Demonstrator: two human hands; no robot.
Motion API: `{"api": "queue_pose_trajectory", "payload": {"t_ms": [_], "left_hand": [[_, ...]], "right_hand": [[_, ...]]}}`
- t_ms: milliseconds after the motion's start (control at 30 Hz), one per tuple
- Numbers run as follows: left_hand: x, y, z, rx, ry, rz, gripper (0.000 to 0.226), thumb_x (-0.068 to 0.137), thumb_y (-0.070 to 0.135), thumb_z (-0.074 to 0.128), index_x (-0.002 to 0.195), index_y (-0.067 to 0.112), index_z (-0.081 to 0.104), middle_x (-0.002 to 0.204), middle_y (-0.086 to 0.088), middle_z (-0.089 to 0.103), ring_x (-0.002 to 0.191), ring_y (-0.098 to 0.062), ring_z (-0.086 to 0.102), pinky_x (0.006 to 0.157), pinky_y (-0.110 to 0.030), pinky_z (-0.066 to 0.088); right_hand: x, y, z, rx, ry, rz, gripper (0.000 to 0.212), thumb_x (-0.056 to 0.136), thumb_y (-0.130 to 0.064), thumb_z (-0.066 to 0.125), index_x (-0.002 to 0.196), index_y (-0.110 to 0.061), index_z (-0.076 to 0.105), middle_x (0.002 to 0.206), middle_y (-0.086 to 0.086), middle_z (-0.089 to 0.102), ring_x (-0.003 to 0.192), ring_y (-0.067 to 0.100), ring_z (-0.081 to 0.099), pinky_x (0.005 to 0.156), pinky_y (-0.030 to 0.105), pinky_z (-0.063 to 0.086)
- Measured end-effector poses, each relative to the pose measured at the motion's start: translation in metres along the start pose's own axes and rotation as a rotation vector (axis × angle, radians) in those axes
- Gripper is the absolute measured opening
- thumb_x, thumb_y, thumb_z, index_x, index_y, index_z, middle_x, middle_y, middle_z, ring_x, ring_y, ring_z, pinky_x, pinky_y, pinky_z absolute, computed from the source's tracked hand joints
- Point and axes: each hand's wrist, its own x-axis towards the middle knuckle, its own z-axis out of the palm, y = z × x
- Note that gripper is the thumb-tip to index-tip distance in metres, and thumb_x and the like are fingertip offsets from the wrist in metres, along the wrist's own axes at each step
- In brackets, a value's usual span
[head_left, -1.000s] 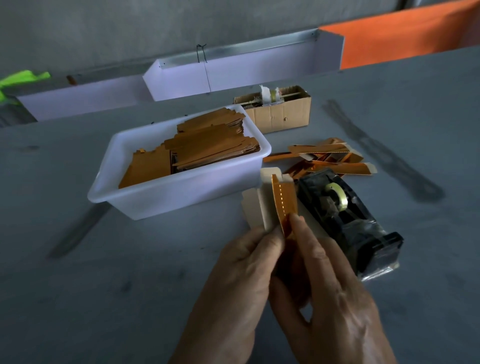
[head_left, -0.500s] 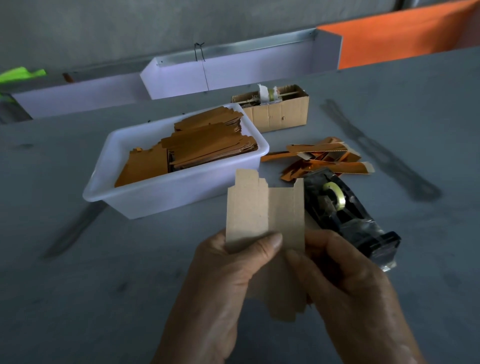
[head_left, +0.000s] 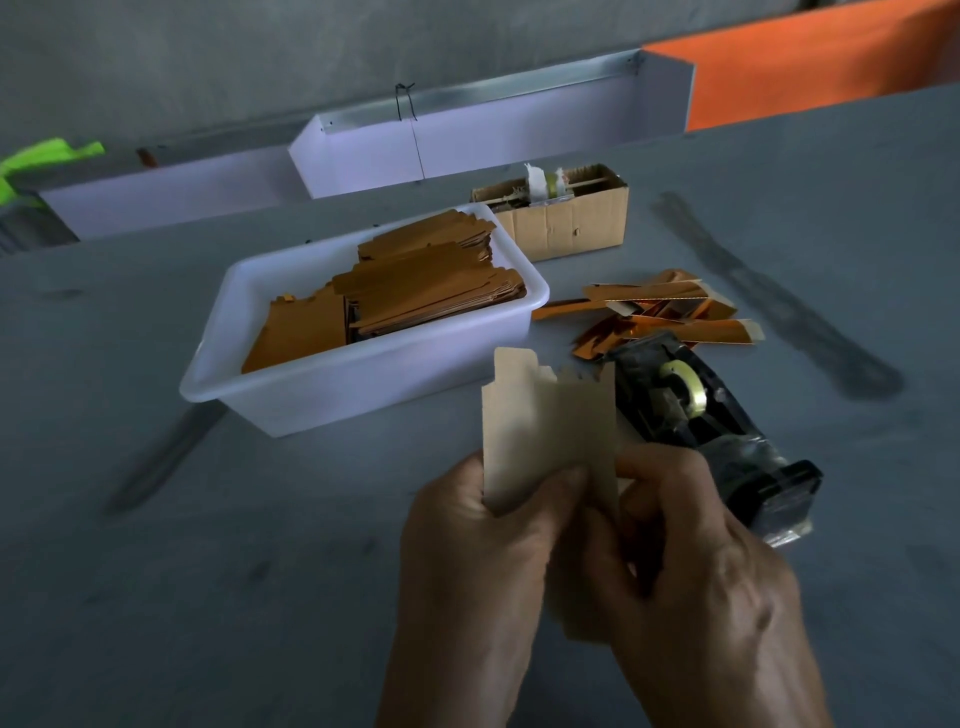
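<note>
Both wrists cut off by the near edge. Left hand (head_left: 467, 561) pinches a flat carton blank (head_left: 545, 431), thumb pressed on its front face, fingers hidden behind. Right hand (head_left: 696, 582) grips the blank's right edge with curled fingers; fingertips not visible. The blank is held upright above the grey table (head_left: 208, 571), near centre. It is pale matte card with a notched, tabbed top edge, the top slightly blurred and the lower half mostly covered by the hands.

Just behind and to the right is a black tape dispenser (head_left: 727, 436), glossy plastic, its left side hidden by the blank; a yellowish clear tape roll (head_left: 680, 389) sits in it.

Left of that is a white plastic tub (head_left: 322, 395), rectangular with rounded corners, holding stacked orange-brown carton blanks (head_left: 415, 291); the count is unreadable.

Right of the tub lies a loose pile of shiny gold-orange strips (head_left: 665, 312).

Further back is a small corrugated cardboard box (head_left: 566, 223), contents hard to make out.

At the far edge are a white metal trough (head_left: 467, 145), an orange panel (head_left: 805, 67) and, cut off at the far left, something green (head_left: 41, 156).
</note>
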Motion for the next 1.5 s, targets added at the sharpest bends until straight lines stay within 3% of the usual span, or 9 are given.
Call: {"api": "queue_pose_trajectory", "payload": {"t_ms": [400,567,767,1000,1100,1167,1300,1400,1500], "left_hand": [[-0.004,0.008,-0.008,-0.129,-0.27,-0.044,0.039,0.076,0.045,0.055,0.083,0.01,0.071,0.084,-0.024,0.07,0.078,-0.039,0.069,0.068,-0.048,0.056],[-0.003,0.008,-0.014,-0.018,-0.32,0.092,0.029,0.081,0.041,0.056,0.087,0.018,0.072,0.07,-0.015,0.066,0.062,-0.016,0.06,0.06,-0.031,0.048],[-0.004,0.012,-0.017,0.058,-0.374,0.132,0.027,0.082,0.042,0.055,0.087,0.024,0.074,0.066,-0.004,0.067,0.062,-0.018,0.063,0.063,-0.034,0.05],[-0.01,0.021,-0.018,0.153,-0.391,0.235,0.03,0.08,0.035,0.048,0.087,0.015,0.069,0.072,-0.003,0.069,0.074,-0.008,0.067,0.068,-0.032,0.051],[-0.008,0.022,-0.019,0.116,-0.349,0.166,0.025,0.074,0.032,0.051,0.086,0.022,0.071,0.053,0.002,0.059,0.052,-0.005,0.056,0.052,-0.021,0.043],[-0.006,0.021,-0.022,0.046,-0.262,0.136,0.023,0.07,0.032,0.053,0.083,0.027,0.071,0.044,0.005,0.048,0.041,-0.004,0.042,0.046,-0.015,0.034],[0.001,0.015,-0.025,-0.073,-0.229,0.045,0.042,0.057,0.045,0.061,0.084,0.015,0.072,0.084,-0.033,0.063,0.071,-0.037,0.061,0.072,-0.052,0.048],[0.005,0.016,-0.022,-0.096,-0.246,-0.027,0.048,0.048,0.048,0.069,0.091,0.027,0.075,0.083,-0.01,0.074,0.085,-0.031,0.071,0.085,-0.056,0.052],[0.007,0.014,-0.015,-0.123,-0.231,-0.117,0.045,0.047,0.042,0.082,0.089,0.029,0.076,0.081,-0.002,0.077,0.079,-0.024,0.073,0.077,-0.045,0.056]], "right_hand": [[0.002,-0.008,-0.012,0.239,-0.157,-0.011,0.045,0.081,-0.037,0.052,0.122,-0.02,0.061,0.087,-0.014,0.063,0.071,-0.003,0.061,0.062,0.007,0.049],[0.005,-0.006,-0.016,0.281,-0.096,0.074,0.025,0.084,-0.035,0.067,0.108,-0.033,0.062,0.069,-0.016,0.064,0.06,-0.007,0.062,0.054,0.001,0.044],[0.017,-0.005,-0.023,0.418,-0.135,0.391,0.053,0.047,-0.067,0.053,0.094,-0.042,0.054,0.085,-0.021,0.06,0.071,-0.001,0.06,0.062,0.007,0.045],[0.025,-0.006,-0.027,0.607,-0.29,0.521,0.047,0.045,-0.064,0.061,0.084,-0.039,0.067,0.068,-0.016,0.07,0.058,0.001,0.065,0.046,0.014,0.048],[0.026,-0.006,-0.027,0.696,-0.304,0.592,0.011,0.068,-0.043,0.067,0.078,-0.048,0.067,0.061,-0.008,0.069,0.051,0.008,0.065,0.042,0.023,0.051],[0.027,-0.004,-0.028,0.795,-0.315,0.599,0.022,0.079,-0.025,0.064,0.075,-0.046,0.07,0.065,-0.007,0.071,0.056,0.009,0.067,0.045,0.025,0.054],[0.028,0.0,-0.03,0.885,-0.326,0.601,0.02,0.063,-0.03,0.069,0.08,-0.039,0.072,0.074,-0.01,0.073,0.066,0.001,0.067,0.048,0.011,0.048],[0.027,0.003,-0.025,0.913,-0.336,0.599,0.029,0.05,-0.039,0.066,0.077,-0.032,0.073,0.074,-0.004,0.074,0.064,0.004,0.067,0.048,0.013,0.048],[0.024,0.003,-0.02,0.969,-0.385,0.595,0.033,0.049,-0.041,0.066,0.079,-0.029,0.075,0.075,0.002,0.074,0.065,0.01,0.069,0.051,0.017,0.049]]}}
